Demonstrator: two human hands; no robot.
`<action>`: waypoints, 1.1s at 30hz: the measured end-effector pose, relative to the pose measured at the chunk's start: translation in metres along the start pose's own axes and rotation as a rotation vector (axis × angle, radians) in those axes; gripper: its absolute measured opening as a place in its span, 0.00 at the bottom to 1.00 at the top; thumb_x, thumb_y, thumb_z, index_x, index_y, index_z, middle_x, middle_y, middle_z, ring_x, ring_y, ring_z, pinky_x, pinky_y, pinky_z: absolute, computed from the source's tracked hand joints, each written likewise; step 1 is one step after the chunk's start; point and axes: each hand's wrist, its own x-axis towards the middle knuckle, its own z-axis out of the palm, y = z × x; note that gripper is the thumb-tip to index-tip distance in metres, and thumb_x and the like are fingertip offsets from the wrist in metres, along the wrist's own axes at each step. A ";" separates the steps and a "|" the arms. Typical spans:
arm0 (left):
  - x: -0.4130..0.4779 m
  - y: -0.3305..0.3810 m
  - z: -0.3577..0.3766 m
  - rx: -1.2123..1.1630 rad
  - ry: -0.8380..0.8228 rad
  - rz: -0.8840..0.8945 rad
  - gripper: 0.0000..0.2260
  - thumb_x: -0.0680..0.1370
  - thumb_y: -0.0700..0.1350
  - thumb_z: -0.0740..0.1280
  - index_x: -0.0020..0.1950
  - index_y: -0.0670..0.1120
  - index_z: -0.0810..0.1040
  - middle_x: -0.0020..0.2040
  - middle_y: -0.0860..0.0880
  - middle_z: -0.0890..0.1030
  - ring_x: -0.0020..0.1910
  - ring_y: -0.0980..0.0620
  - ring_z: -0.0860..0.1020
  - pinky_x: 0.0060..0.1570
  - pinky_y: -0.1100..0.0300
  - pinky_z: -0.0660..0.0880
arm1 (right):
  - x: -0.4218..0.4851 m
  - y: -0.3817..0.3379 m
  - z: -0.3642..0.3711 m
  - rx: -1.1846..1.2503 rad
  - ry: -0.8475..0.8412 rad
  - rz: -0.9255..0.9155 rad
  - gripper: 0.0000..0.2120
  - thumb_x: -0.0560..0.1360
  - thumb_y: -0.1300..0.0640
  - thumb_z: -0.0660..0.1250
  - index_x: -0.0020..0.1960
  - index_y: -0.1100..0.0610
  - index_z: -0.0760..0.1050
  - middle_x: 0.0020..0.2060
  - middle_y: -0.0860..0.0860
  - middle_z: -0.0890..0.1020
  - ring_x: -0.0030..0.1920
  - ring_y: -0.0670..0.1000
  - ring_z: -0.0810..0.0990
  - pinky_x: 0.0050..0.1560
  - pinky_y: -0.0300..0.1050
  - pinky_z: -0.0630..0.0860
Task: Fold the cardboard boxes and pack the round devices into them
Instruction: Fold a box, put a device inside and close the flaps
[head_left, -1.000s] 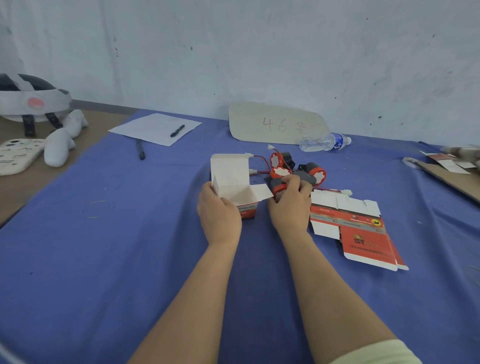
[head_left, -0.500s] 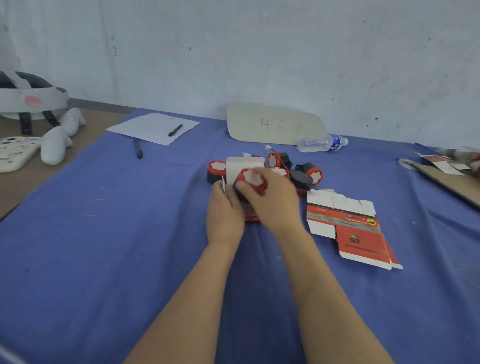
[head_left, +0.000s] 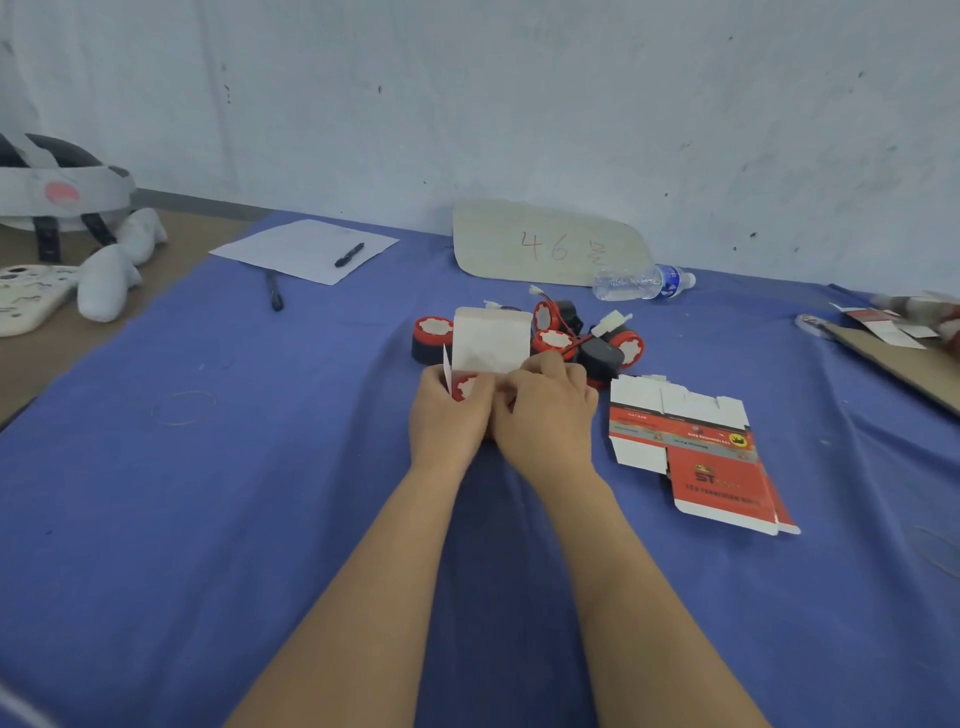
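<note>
An open cardboard box (head_left: 491, 340) stands on the blue cloth with its white lid flap raised. A round red and black device (head_left: 464, 385) sits in its mouth, mostly hidden by my fingers. My left hand (head_left: 448, 415) grips the box's left side. My right hand (head_left: 545, 410) curls over the box's right side, fingers at the device. Several more round devices with red wires lie just behind: one on the left (head_left: 431, 338), a cluster on the right (head_left: 582, 338). A flat unfolded red box (head_left: 696, 452) lies to the right.
A cardboard sign marked 46 (head_left: 545, 244) and a water bottle (head_left: 641, 281) lie at the wall. Paper with a pen (head_left: 306, 249) and another pen (head_left: 274, 291) are at back left. A headset and white controllers (head_left: 109, 270) sit on the brown table, cardboard pieces (head_left: 893, 338) at far right.
My right hand took a round device from the cluster, carried it left over the box and lowered it into the opening. My left hand has stayed on the box.
</note>
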 end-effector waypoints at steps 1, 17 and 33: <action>0.000 0.000 0.000 0.000 -0.006 0.002 0.09 0.75 0.46 0.67 0.53 0.48 0.72 0.48 0.52 0.78 0.44 0.56 0.77 0.39 0.62 0.73 | 0.000 0.003 -0.002 0.017 -0.034 0.000 0.14 0.78 0.54 0.57 0.53 0.55 0.81 0.57 0.49 0.73 0.56 0.52 0.66 0.54 0.45 0.59; -0.007 -0.004 0.013 0.302 -0.133 0.210 0.19 0.76 0.48 0.68 0.65 0.48 0.69 0.61 0.50 0.74 0.60 0.50 0.74 0.57 0.52 0.77 | 0.010 0.035 -0.031 0.880 0.479 0.422 0.19 0.80 0.53 0.61 0.69 0.50 0.65 0.40 0.51 0.81 0.37 0.45 0.76 0.46 0.46 0.76; -0.008 -0.006 0.013 0.318 -0.044 0.215 0.18 0.75 0.49 0.69 0.62 0.47 0.70 0.59 0.48 0.76 0.59 0.48 0.74 0.57 0.48 0.76 | 0.011 0.032 -0.023 0.623 0.112 0.257 0.07 0.79 0.55 0.63 0.52 0.56 0.78 0.40 0.48 0.80 0.36 0.42 0.75 0.34 0.26 0.67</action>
